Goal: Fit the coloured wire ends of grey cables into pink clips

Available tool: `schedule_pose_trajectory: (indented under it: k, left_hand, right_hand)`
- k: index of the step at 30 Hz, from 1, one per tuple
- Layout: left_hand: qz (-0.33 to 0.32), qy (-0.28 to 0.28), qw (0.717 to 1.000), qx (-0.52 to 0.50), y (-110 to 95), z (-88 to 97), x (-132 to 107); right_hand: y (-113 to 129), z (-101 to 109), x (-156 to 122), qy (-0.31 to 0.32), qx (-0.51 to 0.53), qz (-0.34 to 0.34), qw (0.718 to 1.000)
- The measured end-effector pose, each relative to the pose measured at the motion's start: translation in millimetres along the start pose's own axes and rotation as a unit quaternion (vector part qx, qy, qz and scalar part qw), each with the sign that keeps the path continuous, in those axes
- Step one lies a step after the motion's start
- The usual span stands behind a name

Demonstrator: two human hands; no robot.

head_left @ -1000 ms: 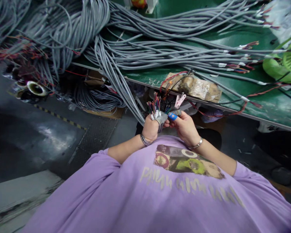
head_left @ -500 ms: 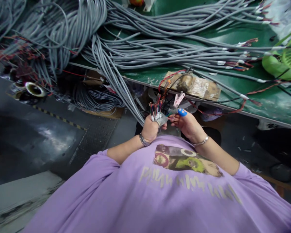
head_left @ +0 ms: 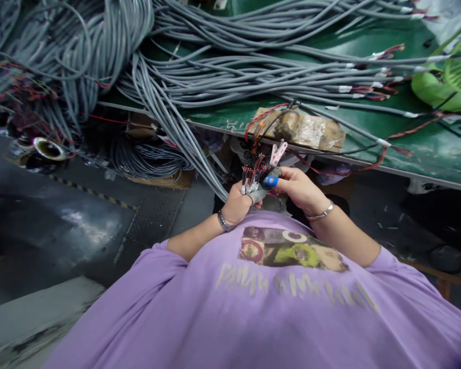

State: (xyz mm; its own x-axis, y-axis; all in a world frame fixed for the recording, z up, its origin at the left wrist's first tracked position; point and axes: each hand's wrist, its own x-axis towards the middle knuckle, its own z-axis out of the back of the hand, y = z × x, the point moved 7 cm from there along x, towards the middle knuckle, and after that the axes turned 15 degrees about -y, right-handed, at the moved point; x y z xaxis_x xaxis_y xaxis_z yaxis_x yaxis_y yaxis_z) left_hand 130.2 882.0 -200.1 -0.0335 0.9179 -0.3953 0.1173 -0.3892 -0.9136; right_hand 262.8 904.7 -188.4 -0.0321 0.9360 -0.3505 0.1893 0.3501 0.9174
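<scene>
My left hand (head_left: 236, 204) is closed around a bundle of grey cables (head_left: 200, 163) near their ends, in front of my purple shirt. Thin coloured wires (head_left: 253, 168) with bare copper tips stick up from white-wrapped ends above that fist, and its thumb wears a grey cover. On the right, my right hand (head_left: 297, 187) pinches at the wires beside the bundle, a blue cover on its thumb and a grey one on a finger. What exactly sits between those fingertips is too small to make out. A pink clip (head_left: 278, 153) stands just above them.
A green table (head_left: 438, 154) carries long grey cables (head_left: 230, 77) with stripped ends at right. At its edge lies a taped wooden block (head_left: 305, 129) with red and black wires. A green basket (head_left: 445, 84) stands at right; coiled cables (head_left: 146, 159) lie below the table.
My right hand has turned over and moved left and inward, its blue-covered thumb now against the wires at the bundle. My left hand keeps its grip. The view has shifted slightly.
</scene>
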Motion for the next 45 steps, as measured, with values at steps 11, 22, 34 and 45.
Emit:
schedule_pose_trajectory:
  k: [11, 22, 34, 45]
  left_hand:
    - [0.025, 0.059, 0.998, 0.028, -1, -3.9, -1]
    - [0.022, 0.046, 0.998, 0.026, -2, -2.2, -1]
    - [0.04, 0.032, 0.999, 0.009, -4, 0.2, 0]
    - [0.069, 0.046, 0.996, -0.034, -17, -7.4, 1]
  right_hand:
    - [9, 0, 3, 0.02, -0.064, 0.055, 0.996]
    - [5, 8, 1, 0.094, -0.133, 0.002, 0.987]
    - [5, 7, 1, 0.055, -0.08, 0.0, 0.995]
    - [-7, 35, 30, -0.08, 0.078, -0.073, 0.991]
